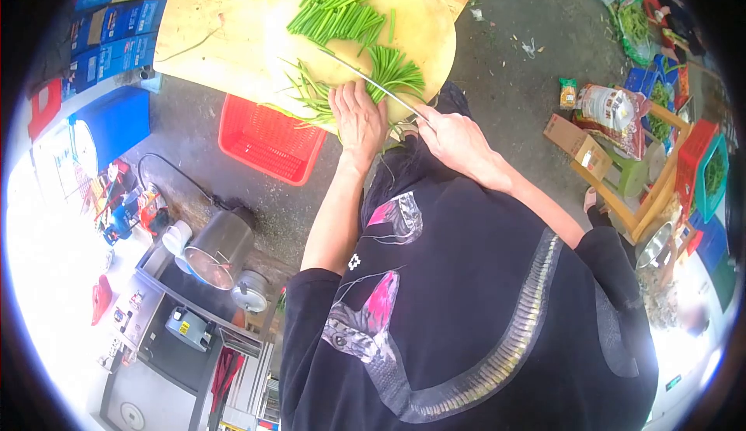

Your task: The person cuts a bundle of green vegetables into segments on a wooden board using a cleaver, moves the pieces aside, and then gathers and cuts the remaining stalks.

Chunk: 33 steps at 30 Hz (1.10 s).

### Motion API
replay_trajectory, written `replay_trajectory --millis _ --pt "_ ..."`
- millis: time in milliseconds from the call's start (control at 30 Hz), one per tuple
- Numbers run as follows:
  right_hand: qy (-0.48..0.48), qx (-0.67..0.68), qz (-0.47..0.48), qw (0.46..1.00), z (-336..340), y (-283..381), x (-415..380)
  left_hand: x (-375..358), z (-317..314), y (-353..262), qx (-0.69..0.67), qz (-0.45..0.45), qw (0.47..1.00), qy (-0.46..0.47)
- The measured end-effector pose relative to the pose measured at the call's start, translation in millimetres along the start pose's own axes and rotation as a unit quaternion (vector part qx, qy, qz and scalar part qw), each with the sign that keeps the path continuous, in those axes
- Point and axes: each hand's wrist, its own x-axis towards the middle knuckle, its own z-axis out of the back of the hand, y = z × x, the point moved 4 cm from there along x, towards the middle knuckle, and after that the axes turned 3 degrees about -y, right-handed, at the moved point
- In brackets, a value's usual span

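Observation:
My right hand (454,137) is closed around the handle of a knife (361,76), whose long blade slants up and left across green stalks. My left hand (357,120) lies on a bunch of these long, thin green stalks (312,99), just left of the blade, with its fingers pressed down on them. A fan of stalks (396,72) shows on the blade's far side. Farther up the wooden board (210,35) lies a pile of cut green pieces (330,12). The knife's grip is mostly hidden in my fist.
Below the board's near edge, a red plastic basket (268,140) stands on the floor. To the left are blue boxes (116,19) and a large metal pot (221,248). At right are a white sack (610,116), a cardboard box (576,145) and a wooden frame (657,190).

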Motion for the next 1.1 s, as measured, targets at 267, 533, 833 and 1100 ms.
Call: replay_trajectory --millis 267,533,833,1100 --pt "-0.006 -0.008 0.000 1.000 -2.0 -3.8 -1.6 1.8 5.6 -1.5 -0.022 0.008 1.000 -0.018" --pt "0.041 -0.018 -0.045 0.998 5.0 12.1 3.0 0.5 4.1 2.7 0.007 0.008 0.999 0.031" --pt "0.048 -0.014 -0.047 0.998 10.2 13.2 12.2 1.3 -0.3 3.1 0.012 0.013 0.999 0.038" --pt "0.056 -0.036 -0.035 0.997 7.7 12.5 20.7 -1.0 1.3 2.2 0.006 0.018 0.999 0.050"
